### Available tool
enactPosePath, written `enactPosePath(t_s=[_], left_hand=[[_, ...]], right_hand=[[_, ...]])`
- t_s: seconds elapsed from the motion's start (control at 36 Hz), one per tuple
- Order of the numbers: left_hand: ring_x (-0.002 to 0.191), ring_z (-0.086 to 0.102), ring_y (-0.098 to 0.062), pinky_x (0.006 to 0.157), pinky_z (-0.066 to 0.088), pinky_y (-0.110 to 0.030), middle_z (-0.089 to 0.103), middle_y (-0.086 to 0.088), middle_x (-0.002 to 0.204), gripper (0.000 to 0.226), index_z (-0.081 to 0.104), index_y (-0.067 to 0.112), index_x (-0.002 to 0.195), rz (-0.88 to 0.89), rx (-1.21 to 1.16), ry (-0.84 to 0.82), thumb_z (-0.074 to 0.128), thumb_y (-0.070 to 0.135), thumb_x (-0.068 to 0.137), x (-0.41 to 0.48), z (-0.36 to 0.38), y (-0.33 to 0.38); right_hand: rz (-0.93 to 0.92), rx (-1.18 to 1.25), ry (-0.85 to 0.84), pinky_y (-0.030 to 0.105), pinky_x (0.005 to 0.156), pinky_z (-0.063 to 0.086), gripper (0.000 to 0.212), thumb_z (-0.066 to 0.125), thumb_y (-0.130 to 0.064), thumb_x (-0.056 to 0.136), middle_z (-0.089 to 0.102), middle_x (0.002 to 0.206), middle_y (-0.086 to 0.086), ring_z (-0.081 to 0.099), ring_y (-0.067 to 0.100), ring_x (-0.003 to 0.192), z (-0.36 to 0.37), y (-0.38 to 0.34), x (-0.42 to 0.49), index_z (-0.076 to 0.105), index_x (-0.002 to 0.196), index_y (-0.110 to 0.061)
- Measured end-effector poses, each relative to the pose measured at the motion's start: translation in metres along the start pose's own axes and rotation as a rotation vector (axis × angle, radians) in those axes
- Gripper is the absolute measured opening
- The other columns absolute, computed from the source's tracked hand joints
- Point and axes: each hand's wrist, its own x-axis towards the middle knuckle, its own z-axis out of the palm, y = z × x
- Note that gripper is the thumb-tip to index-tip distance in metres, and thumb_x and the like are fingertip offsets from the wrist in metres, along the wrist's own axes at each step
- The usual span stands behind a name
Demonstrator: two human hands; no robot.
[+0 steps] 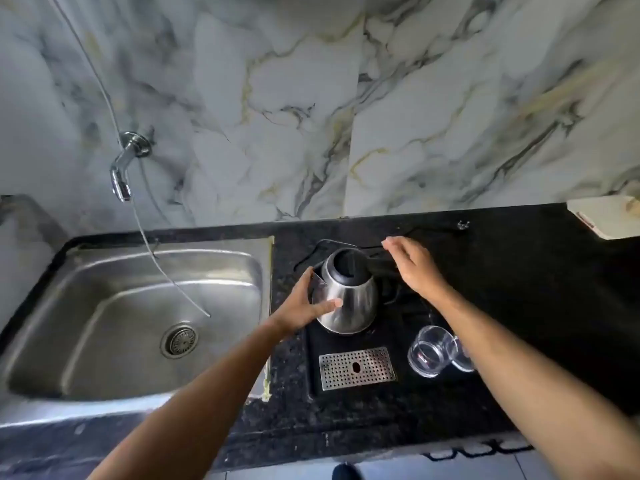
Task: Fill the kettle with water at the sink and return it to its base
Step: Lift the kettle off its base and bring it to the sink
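Note:
A steel kettle (353,299) with a black lid and handle stands on a black tray (398,337) on the dark counter, right of the sink. Its base is hidden beneath it. My left hand (304,306) cups the kettle's left side near the spout, thumb lying across the steel body. My right hand (415,265) hovers over the black handle with fingers stretched out flat, holding nothing. The steel sink (86,306) lies to the left, under a chrome wall tap (123,174).
Two clear glasses (436,351) stand on the tray's right side by my right forearm. A perforated metal drip grate (356,368) sits at the tray's front. A black cord (426,232) runs behind the kettle. A thin hose (162,268) hangs into the sink. A white object (606,216) rests far right.

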Motion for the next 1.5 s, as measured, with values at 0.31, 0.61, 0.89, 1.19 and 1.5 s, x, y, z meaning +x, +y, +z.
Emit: enactPosePath(t_s=[0.31,0.61,0.89,1.19,1.5], left_hand=[[0.116,0.051,0.002,0.096,0.043,-0.020,0.047,0.015,0.129,0.084,0.027,0.027,0.143,-0.093,-0.082,0.129,0.080,0.035,0.080,0.006,0.025,-0.009],[0.120,0.060,-0.021,0.097,0.052,-0.034,0.059,-0.002,0.135,0.058,0.045,0.026,0.135,0.017,-0.145,0.171,0.075,0.031,0.085,0.007,0.019,0.014],[0.120,0.061,-0.018,0.094,0.052,-0.037,0.058,0.006,0.138,0.057,0.048,0.041,0.133,0.096,-0.138,0.278,0.075,0.039,0.084,-0.016,-0.051,0.067],[0.148,0.015,-0.013,0.121,0.019,-0.042,0.019,-0.007,0.162,0.078,0.039,0.026,0.146,0.165,0.446,0.697,0.075,0.048,0.080,-0.060,-0.148,0.070],[0.151,0.009,-0.032,0.122,0.014,-0.046,0.034,-0.013,0.156,0.059,0.061,0.007,0.121,0.071,0.698,0.810,0.077,0.045,0.079,-0.040,-0.229,0.035]], right_hand=[[0.600,0.621,-0.061,0.037,0.077,0.049,0.089,0.035,-0.088,0.075,0.071,0.075,0.012,0.065,0.026,0.073,0.022,0.039,-0.016,0.072,0.083,-0.008],[0.530,0.746,-0.042,0.033,0.048,0.031,0.085,0.026,-0.075,0.088,0.040,0.033,0.010,0.037,0.024,0.036,0.028,0.024,0.004,0.047,0.037,-0.011],[0.411,0.936,-0.048,0.025,0.032,0.024,0.048,0.046,-0.049,0.086,0.044,0.039,0.004,0.035,0.019,0.031,0.059,-0.046,0.055,0.056,0.053,-0.016],[0.472,0.959,-0.050,0.022,0.034,0.020,0.040,0.044,-0.039,0.082,0.041,0.035,0.002,0.033,0.017,0.029,0.170,-0.130,0.065,0.044,0.049,-0.015],[0.550,0.927,-0.033,0.018,0.034,0.027,0.034,0.054,-0.035,0.080,0.048,0.040,0.001,0.042,0.014,0.031,0.276,-0.171,0.071,0.055,0.056,-0.012]])
